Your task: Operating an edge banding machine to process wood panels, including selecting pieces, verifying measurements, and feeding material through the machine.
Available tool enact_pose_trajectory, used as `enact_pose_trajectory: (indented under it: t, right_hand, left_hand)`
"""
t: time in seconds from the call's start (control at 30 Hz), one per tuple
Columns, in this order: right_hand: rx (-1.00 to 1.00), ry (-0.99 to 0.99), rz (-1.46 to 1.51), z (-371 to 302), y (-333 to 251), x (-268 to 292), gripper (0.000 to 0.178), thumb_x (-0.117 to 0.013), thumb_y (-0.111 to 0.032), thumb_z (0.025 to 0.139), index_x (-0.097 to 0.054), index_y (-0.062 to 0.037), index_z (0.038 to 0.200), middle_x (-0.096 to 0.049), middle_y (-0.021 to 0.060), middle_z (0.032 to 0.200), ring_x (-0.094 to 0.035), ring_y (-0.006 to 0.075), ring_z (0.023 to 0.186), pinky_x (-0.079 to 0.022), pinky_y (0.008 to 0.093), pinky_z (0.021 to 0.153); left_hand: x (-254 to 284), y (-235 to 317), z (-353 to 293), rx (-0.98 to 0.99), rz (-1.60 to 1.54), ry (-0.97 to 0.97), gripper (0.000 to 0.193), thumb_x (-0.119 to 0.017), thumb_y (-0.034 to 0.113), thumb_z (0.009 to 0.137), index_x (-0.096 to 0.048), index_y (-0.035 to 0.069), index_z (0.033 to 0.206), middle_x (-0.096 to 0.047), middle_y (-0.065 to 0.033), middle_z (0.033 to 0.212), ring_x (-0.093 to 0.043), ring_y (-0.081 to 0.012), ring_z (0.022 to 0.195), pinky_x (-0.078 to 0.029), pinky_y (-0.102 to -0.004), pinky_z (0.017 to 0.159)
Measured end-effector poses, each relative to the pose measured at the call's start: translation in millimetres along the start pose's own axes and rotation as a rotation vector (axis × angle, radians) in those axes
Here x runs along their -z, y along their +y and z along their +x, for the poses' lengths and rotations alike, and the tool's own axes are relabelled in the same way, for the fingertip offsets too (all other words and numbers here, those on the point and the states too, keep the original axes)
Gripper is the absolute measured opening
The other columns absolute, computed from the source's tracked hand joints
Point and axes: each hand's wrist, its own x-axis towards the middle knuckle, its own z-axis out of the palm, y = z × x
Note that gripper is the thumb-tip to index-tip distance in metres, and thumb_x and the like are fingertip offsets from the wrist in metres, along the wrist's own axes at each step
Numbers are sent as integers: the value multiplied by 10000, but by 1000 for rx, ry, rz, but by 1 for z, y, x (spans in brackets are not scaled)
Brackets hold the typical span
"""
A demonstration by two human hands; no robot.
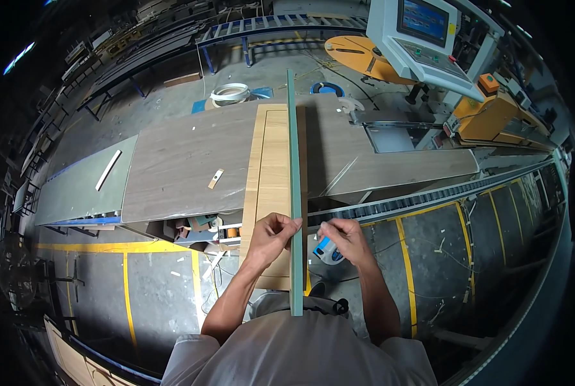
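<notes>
A long narrow board stands on edge, its green upper edge running from near my waist toward the far side. My left hand is closed in a pinch, with its fingertips over that green edge; anything between them is too small to make out. Just right of the board, my right hand is closed around a blue-and-white rounded object, partly hidden under the fingers. Beneath the board lies a light wood panel with a grooved frame, reaching over the near edge of the table.
The brown worktable carries a small wood piece and a white strip. A roller track runs along its near right side. A control console stands at the far right. White coils lie beyond the table.
</notes>
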Motion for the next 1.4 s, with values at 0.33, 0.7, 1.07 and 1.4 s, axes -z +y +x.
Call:
enact_pose_trajectory:
  t: [0.33,0.7,1.07,1.4]
  right_hand:
    - [-76,-1,-404,51,-45,-30,252,-792,-242,815,-728,1,806,-677,29,695,-595,79,670,-466,243,624]
    - [-66,39,-373,52,-36,-29,273,-799,-242,796,-717,15,753,-652,54,636,-569,85,584,-430,247,559]
    - [-211,-17,-326,53,-36,-23,269,-789,-272,816,-731,-9,813,-663,24,695,-585,71,651,-456,241,597]
    - [-188,-8,-303,51,-40,-25,297,-790,-302,821,-724,-14,802,-639,-1,672,-548,44,602,-420,219,523]
  left_hand:
    - [53,-2,18,50,-6,-254,317,-694,325,924,-659,12,961,-602,4,726,-557,-62,626,-473,-222,560]
    - [220,-107,186,-260,1257,722,231,-699,263,809,-716,50,899,-648,-164,955,-569,-346,964,-478,-451,842]
    - [146,28,159,-126,-41,-14,102,-710,108,888,-653,28,860,-657,-49,721,-652,-123,661,-541,-261,617]
    - [60,72,145,-167,215,-388,173,-636,155,956,-642,4,872,-652,-43,749,-613,-101,683,-511,-251,650]
